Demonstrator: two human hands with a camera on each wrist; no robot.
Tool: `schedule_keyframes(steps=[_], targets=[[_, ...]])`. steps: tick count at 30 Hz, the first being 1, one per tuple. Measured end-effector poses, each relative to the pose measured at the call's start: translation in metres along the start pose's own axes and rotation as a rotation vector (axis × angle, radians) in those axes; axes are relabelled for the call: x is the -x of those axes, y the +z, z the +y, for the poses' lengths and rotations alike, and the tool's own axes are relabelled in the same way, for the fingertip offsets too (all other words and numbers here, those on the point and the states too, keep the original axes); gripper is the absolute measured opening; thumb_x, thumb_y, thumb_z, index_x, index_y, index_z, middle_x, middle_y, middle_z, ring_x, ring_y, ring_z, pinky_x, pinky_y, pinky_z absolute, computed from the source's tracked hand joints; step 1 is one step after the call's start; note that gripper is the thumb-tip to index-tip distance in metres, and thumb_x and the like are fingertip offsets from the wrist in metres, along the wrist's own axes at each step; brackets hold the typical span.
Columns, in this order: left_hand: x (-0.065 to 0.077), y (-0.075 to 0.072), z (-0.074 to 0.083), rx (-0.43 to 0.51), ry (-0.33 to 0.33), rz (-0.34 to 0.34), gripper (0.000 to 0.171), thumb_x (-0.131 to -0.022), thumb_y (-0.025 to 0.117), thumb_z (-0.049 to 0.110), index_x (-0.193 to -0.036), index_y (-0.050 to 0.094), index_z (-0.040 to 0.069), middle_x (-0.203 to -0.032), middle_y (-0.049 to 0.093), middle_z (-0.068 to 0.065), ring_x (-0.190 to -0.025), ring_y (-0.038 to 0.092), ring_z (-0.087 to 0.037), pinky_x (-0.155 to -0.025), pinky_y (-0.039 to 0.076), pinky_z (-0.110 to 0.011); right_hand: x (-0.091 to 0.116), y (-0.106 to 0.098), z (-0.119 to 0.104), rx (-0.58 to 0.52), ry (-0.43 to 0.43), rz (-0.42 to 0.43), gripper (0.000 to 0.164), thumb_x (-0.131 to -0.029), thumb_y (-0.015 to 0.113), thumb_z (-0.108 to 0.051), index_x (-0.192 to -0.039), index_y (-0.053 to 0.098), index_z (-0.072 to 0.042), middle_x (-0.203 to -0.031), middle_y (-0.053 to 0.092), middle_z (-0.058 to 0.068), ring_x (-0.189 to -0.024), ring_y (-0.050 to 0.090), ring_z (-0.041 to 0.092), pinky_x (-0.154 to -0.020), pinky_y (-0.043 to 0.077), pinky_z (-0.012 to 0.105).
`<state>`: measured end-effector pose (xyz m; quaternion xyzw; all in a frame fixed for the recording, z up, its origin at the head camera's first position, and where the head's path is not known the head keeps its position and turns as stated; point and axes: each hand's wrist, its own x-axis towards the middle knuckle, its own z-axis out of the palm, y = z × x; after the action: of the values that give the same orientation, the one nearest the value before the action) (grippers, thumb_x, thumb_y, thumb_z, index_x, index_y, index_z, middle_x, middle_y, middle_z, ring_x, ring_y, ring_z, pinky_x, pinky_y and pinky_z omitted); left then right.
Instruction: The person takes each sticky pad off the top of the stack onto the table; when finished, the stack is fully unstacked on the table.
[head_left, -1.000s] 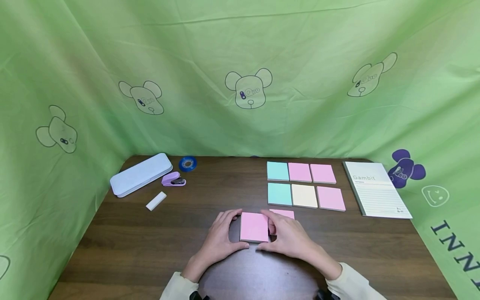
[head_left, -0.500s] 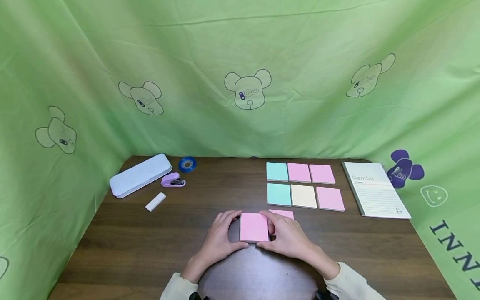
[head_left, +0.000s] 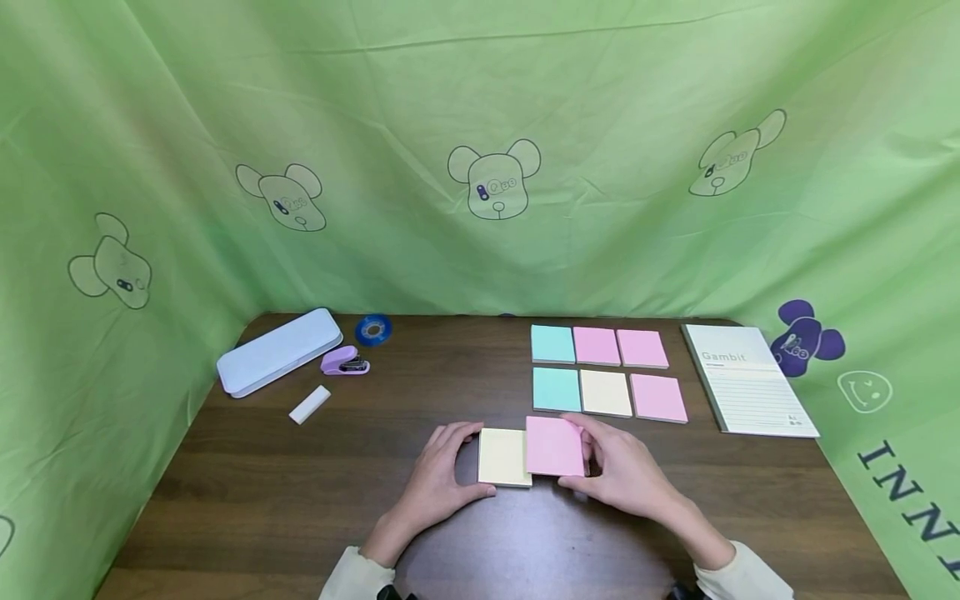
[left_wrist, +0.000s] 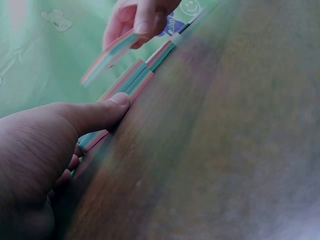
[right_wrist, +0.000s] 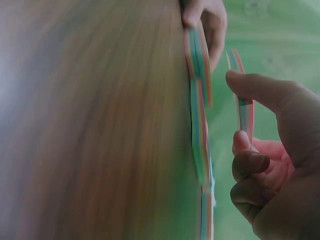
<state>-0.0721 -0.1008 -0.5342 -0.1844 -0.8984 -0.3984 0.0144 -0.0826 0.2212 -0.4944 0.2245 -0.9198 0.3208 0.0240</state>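
Observation:
My left hand (head_left: 440, 475) holds a cream-topped sticky note pad (head_left: 504, 457) on the table, thumb at its near edge and fingers along the far side. In the left wrist view, striped layered edges (left_wrist: 132, 82) show at least two pads stacked there. My right hand (head_left: 618, 469) pinches a pink-topped sticky note pad (head_left: 554, 446) by its right side. This pad is raised off the stack and overlaps the stack's right edge in the head view. Its layered edge (right_wrist: 245, 112) appears between thumb and fingers in the right wrist view.
Two rows of sticky note pads lie beyond my right hand, among them a mint pad (head_left: 557, 389) and a pink pad (head_left: 658, 397). A notebook (head_left: 753, 383) lies at right. At left are a pencil case (head_left: 280, 353), stapler (head_left: 345, 361), blue tape roll (head_left: 373, 330) and white eraser (head_left: 310, 405).
My right hand has lifted the pink pad off the stack and moved it right, uncovering the cream-topped pad. It now hides the pink pad lying behind. My left hand has stayed in place.

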Motion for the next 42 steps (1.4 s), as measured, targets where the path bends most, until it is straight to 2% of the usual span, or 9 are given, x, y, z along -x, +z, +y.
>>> schedule_keyframes(steps=[3,9,20,32,42], targets=[[0.0,0.0,0.0,0.0,-0.012,-0.004,0.091,-0.077,0.105,0.034,-0.153,0.061,0.012,-0.148,0.066,-0.001,-0.13,0.059,-0.02,-0.108,0.053,-0.051,0.008,-0.01,0.011,-0.006,-0.003,0.011,0.083,-0.074,0.105,-0.031,-0.144,0.067,-0.01,-0.079,0.053,-0.015,-0.066,0.039,-0.004,-0.059,0.037,0.022],[0.001,-0.001,0.0,0.0,-0.017,-0.002,0.09,-0.077,0.105,0.034,-0.153,0.061,0.013,-0.148,0.066,0.0,-0.13,0.059,-0.02,-0.108,0.053,-0.05,0.02,-0.027,0.032,0.0,-0.01,0.019,0.083,-0.074,0.105,-0.029,-0.144,0.067,-0.007,-0.079,0.051,-0.016,-0.066,0.039,-0.004,-0.061,0.038,0.022],[0.001,0.001,0.001,0.001,-0.025,-0.017,0.088,-0.079,0.104,0.034,-0.152,0.06,0.012,-0.147,0.065,-0.001,-0.13,0.059,-0.021,-0.108,0.053,-0.051,0.032,-0.051,0.065,0.018,-0.002,-0.022,0.084,-0.075,0.105,-0.028,-0.145,0.064,-0.005,-0.076,0.045,-0.014,-0.066,0.034,-0.005,-0.06,0.033,0.021],[0.001,0.001,0.0,-0.006,-0.016,-0.008,0.089,-0.078,0.104,0.033,-0.152,0.059,0.012,-0.145,0.066,-0.001,-0.129,0.059,-0.021,-0.107,0.053,-0.05,0.034,-0.049,0.075,0.088,0.006,-0.081,0.085,-0.078,0.103,-0.032,-0.147,0.062,-0.006,-0.083,0.05,-0.017,-0.067,0.038,-0.005,-0.06,0.036,0.023],[0.001,0.002,0.0,-0.003,-0.008,-0.004,0.089,-0.078,0.104,0.033,-0.152,0.059,0.011,-0.145,0.066,-0.001,-0.129,0.059,-0.021,-0.108,0.053,-0.05,0.034,-0.048,0.077,0.075,-0.022,-0.058,0.079,-0.077,0.103,-0.027,-0.143,0.065,-0.008,-0.083,0.048,-0.016,-0.067,0.037,-0.005,-0.059,0.035,0.022]])
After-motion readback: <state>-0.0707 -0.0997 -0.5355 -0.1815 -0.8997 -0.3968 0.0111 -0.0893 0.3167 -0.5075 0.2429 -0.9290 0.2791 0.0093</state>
